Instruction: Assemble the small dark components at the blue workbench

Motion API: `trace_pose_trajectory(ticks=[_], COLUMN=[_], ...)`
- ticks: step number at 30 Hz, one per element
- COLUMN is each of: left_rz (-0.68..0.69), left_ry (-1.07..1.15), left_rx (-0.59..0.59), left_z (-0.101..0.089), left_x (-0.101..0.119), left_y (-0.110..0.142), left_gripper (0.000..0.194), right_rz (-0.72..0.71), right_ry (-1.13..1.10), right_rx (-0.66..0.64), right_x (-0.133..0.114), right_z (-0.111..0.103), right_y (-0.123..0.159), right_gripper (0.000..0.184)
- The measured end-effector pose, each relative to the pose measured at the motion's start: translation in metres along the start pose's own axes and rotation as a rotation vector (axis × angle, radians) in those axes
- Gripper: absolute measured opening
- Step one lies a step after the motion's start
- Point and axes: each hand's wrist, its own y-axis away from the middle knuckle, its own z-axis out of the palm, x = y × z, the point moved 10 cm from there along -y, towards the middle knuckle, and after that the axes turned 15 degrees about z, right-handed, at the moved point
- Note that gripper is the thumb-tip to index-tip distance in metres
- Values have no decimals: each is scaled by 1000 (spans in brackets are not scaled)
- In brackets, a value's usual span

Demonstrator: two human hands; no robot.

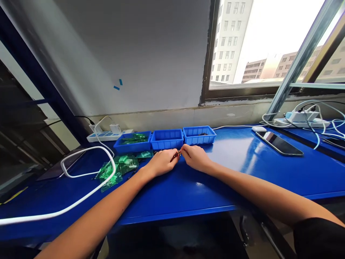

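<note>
In the head view, a black sleeve point(318, 237) at the lower right lies nearest. Beyond it, the left hand point(163, 160) and right hand point(196, 157) meet above the blue bench point(172, 201), fingers of both pinched narrow on a small dark piece point(178, 154) between them, its details too small to tell. Just behind stand three blue bins point(167, 140) in a row. Green packets point(118, 169) lie left of the left hand; a phone point(279, 142) rests well to the right.
</note>
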Motion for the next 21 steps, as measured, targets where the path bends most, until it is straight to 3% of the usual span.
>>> trace_pose_trajectory(ticks=[10,16,21], left_rz=[-25,-93,-70], left_ry=[-62,-87,-40], left_rx=[-68,-45,-11], left_z=[2,2,-2], left_x=[0,-8,-5], left_y=[1,3,2], left_gripper=[29,32,37], right_rz=[-21,-37,-38], right_ry=[-57,-59,-55], right_rx=[-17,-21,-6], right_x=[-5,-6,-5], right_z=[2,2,1], right_y=[5,5,6], right_gripper=[23,19,19])
